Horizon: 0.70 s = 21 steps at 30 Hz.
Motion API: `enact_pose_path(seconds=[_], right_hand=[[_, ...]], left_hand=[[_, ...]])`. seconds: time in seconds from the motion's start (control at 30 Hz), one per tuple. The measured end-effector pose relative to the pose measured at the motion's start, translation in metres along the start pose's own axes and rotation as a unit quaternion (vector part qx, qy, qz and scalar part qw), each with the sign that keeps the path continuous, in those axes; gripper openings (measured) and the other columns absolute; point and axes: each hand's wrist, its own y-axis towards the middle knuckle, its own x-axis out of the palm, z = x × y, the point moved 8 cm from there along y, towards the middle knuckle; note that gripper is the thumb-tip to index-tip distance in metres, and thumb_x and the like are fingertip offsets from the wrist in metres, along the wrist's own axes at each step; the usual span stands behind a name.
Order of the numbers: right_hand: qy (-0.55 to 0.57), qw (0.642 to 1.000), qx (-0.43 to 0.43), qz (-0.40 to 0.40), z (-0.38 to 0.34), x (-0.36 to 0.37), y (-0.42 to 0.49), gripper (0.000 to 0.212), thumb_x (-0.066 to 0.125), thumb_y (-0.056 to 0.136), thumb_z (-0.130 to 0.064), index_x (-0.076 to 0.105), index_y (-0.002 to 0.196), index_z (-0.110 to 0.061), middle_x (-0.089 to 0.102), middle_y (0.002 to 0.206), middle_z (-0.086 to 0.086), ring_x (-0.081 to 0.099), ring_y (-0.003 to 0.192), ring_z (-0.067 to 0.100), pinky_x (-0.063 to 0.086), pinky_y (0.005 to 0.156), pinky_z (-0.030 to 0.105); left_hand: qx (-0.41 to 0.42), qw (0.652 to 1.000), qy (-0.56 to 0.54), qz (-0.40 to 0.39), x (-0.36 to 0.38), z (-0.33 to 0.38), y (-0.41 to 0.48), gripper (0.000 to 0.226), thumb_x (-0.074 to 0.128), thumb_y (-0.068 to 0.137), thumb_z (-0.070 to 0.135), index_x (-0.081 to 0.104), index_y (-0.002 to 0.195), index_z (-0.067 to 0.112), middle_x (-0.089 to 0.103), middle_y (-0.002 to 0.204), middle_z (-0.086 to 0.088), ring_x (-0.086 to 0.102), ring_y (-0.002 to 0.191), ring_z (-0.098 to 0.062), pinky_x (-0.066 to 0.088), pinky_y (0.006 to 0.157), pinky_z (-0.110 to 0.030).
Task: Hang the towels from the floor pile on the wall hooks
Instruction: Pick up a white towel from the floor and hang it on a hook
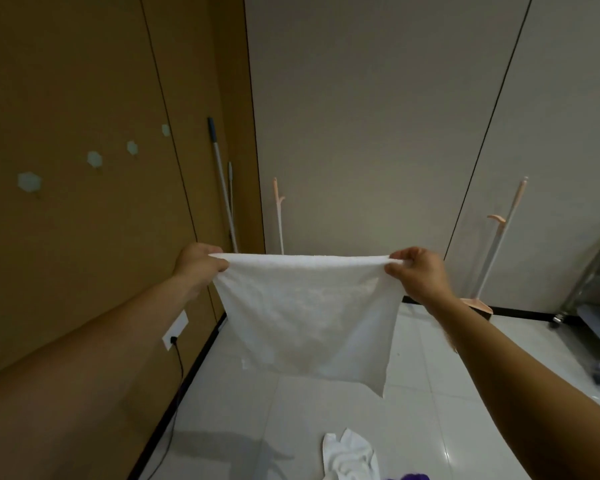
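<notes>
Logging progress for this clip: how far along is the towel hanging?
Done: nothing shows as hung; the four wall hooks are bare. In hand: left hand and right hand pinch one white towel by its top corners, spread out. Left: this towel, plus the floor pile.

A white square terry towel [309, 317] is held spread upright at the centre of view, pinched at both top corners, its lower edge hanging free. A crumpled pile of white towels [349, 457] is left on the floor at its 6 o'clock. Four pale hexagonal wall hooks [94, 158] are lined up at its 10 o'clock.
</notes>
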Motion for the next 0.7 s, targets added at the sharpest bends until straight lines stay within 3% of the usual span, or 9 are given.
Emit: enact_pose_path(seconds=[0.13,0.23,0.37,0.47,0.53,0.63,0.7], right_hand=[[-0.053,0.998,-0.03,-0.009,-0.016,0.014,0.008,0.009,0.072,0.082,-0.021,0.07,0.089,-0.017,0.067,0.079,0.0,0.062,0.068,0.011,0.048,0.058,0.023],[-0.065,0.996,-0.046,-0.048,-0.024,0.033,0.012,0.006,0.071,0.082,-0.022,0.065,0.081,-0.02,0.067,0.078,0.001,0.063,0.067,0.014,0.055,0.056,0.03],[-0.069,0.991,-0.066,-0.098,-0.038,0.064,0.019,0.014,0.074,0.081,-0.023,0.063,0.072,-0.024,0.068,0.077,0.001,0.063,0.064,0.013,0.047,0.045,0.02],[-0.088,0.983,-0.07,-0.148,-0.05,0.096,0.028,0.017,0.077,0.08,-0.026,0.064,0.069,-0.023,0.068,0.073,0.001,0.064,0.068,0.018,0.053,0.061,0.031],[-0.105,0.978,-0.07,-0.169,-0.061,0.118,0.035,0.017,0.078,0.079,-0.025,0.063,0.071,-0.019,0.066,0.074,0.0,0.061,0.068,0.018,0.048,0.06,0.029],[-0.064,0.978,-0.083,-0.18,-0.084,0.155,0.048,0.013,0.073,0.08,-0.012,0.061,0.085,-0.015,0.065,0.092,0.003,0.06,0.084,0.021,0.048,0.074,0.032],[0.054,0.984,-0.048,-0.164,-0.099,0.177,0.056,0.009,0.067,0.08,-0.005,0.061,0.083,-0.01,0.064,0.091,0.006,0.06,0.085,0.025,0.05,0.07,0.032]], left_hand=[[0.018,0.991,0.133,0.023,-0.022,-0.003,-0.008,0.03,0.063,0.088,0.013,0.065,0.117,0.008,0.064,0.108,-0.013,0.058,0.09,-0.024,0.048,0.073,-0.031],[0.039,0.972,0.231,0.007,-0.036,-0.011,-0.015,0.022,0.056,0.091,0.015,0.069,0.105,0.006,0.065,0.092,-0.007,0.059,0.08,-0.021,0.042,0.06,-0.026],[0.033,0.949,0.314,-0.014,-0.06,-0.027,-0.018,0.024,0.049,0.091,0.016,0.07,0.101,0.008,0.067,0.094,-0.007,0.06,0.084,-0.023,0.04,0.068,-0.026],[0.021,0.942,0.335,-0.005,-0.085,-0.042,-0.011,0.025,0.046,0.092,0.015,0.07,0.095,0.007,0.068,0.093,-0.011,0.061,0.084,-0.026,0.041,0.068,-0.027],[0.024,0.935,0.353,0.025,-0.104,-0.048,-0.003,0.025,0.044,0.092,0.015,0.066,0.089,0.004,0.066,0.099,-0.017,0.059,0.093,-0.032,0.042,0.074,-0.03],[0.056,0.935,0.338,0.093,-0.125,-0.05,0.012,0.023,0.045,0.094,0.016,0.062,0.092,0.002,0.059,0.106,-0.018,0.051,0.106,-0.034,0.042,0.085,-0.037],[0.065,0.955,0.243,0.155,-0.14,-0.05,0.021,0.019,0.048,0.093,0.017,0.058,0.086,0.003,0.058,0.091,-0.011,0.053,0.086,-0.027,0.042,0.066,-0.034]])
